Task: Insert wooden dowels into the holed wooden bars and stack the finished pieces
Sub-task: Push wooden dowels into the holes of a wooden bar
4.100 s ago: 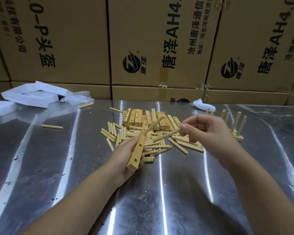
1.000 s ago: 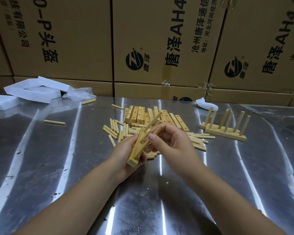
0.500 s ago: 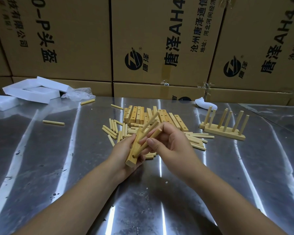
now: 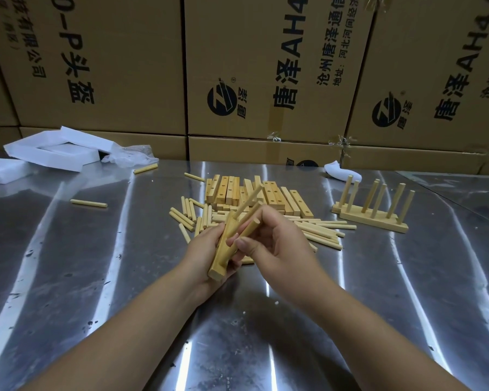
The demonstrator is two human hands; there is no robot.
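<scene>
Fingers of the left hand (image 4: 205, 251) grip a bar (image 4: 223, 256); right hand (image 4: 277, 246) pinches a dowel (image 4: 249, 227), base hidden.

Our bare forearms reach in from below and meet. Our left hand (image 4: 206, 251) curls round a bar (image 4: 222, 258); our right hand (image 4: 277, 246) pinches a dowel (image 4: 249, 227) between thumb and forefinger.

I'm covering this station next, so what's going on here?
A person is fitting dowels into bars at a metal table. The left hand grips a holed wooden bar, tilted, with two dowels already sticking out of it. The right hand pinches a third dowel at the bar. Two finished pieces stand to the right. Unfilled bars and loose dowels lie heaped behind the hands.
</scene>
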